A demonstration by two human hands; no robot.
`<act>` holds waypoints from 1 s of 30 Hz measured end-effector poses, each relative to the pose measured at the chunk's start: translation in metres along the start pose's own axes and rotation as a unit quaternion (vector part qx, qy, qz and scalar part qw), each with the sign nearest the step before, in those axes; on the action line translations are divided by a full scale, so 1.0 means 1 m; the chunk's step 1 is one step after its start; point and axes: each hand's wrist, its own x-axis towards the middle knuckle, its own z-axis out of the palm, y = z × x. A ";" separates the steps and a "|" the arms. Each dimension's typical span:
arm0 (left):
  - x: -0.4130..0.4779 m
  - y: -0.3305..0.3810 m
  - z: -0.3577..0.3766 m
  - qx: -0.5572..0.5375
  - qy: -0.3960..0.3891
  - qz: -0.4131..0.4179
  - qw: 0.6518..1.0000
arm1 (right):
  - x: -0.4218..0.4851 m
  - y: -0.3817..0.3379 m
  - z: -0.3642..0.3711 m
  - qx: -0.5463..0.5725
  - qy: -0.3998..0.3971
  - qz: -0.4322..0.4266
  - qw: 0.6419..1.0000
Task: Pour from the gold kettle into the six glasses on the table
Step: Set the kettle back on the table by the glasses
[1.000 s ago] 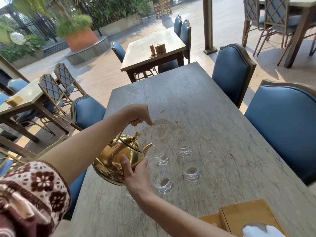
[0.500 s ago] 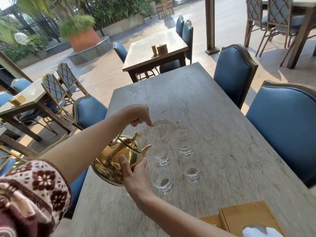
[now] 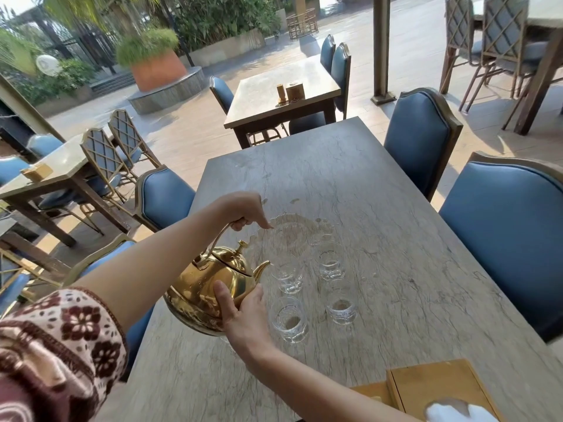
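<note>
The gold kettle [image 3: 210, 287] hangs tilted over the table's left side, spout right over the rim of a clear glass [image 3: 286, 277]. My left hand [image 3: 242, 213] grips its curved handle from above. My right hand [image 3: 240, 315] is pressed against the kettle's body and underside. Three more clear glasses stand to the right and nearer: one at the back right [image 3: 330, 261], one at the front right [image 3: 341, 306], one at the front left [image 3: 288, 321]. Part of another glass [image 3: 227, 341] shows under my right wrist. A clear glass plate [image 3: 291, 236] lies behind them.
The grey stone table [image 3: 380, 239] stretches away from me. A wooden box [image 3: 438, 383] with white tissue [image 3: 457, 412] sits at the near right corner. Blue padded chairs [image 3: 420, 138] line both sides; one [image 3: 164, 196] is close to my left arm.
The kettle is held in nearly the same tilted pose; its spout has dropped slightly toward the glass. Both hands keep their hold.
</note>
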 end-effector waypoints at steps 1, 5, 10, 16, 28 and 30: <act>-0.001 -0.003 0.001 -0.007 0.005 0.002 1.000 | 0.000 0.002 0.000 -0.006 0.000 0.000 1.000; -0.010 -0.017 0.001 -0.047 0.012 0.019 0.999 | -0.001 0.009 0.003 -0.029 -0.002 -0.006 1.000; -0.027 -0.038 -0.007 -0.113 0.040 0.041 0.992 | -0.004 0.005 0.004 -0.080 -0.007 -0.038 0.996; -0.058 -0.071 -0.031 -0.173 0.098 0.060 0.978 | -0.002 -0.004 0.021 -0.119 -0.001 -0.096 0.988; -0.067 -0.133 -0.042 -0.350 0.280 0.116 0.886 | 0.058 -0.033 0.018 -0.228 -0.033 -0.208 0.951; -0.057 -0.133 -0.041 -0.384 0.311 0.118 0.862 | 0.075 -0.043 0.005 -0.260 -0.047 -0.220 0.939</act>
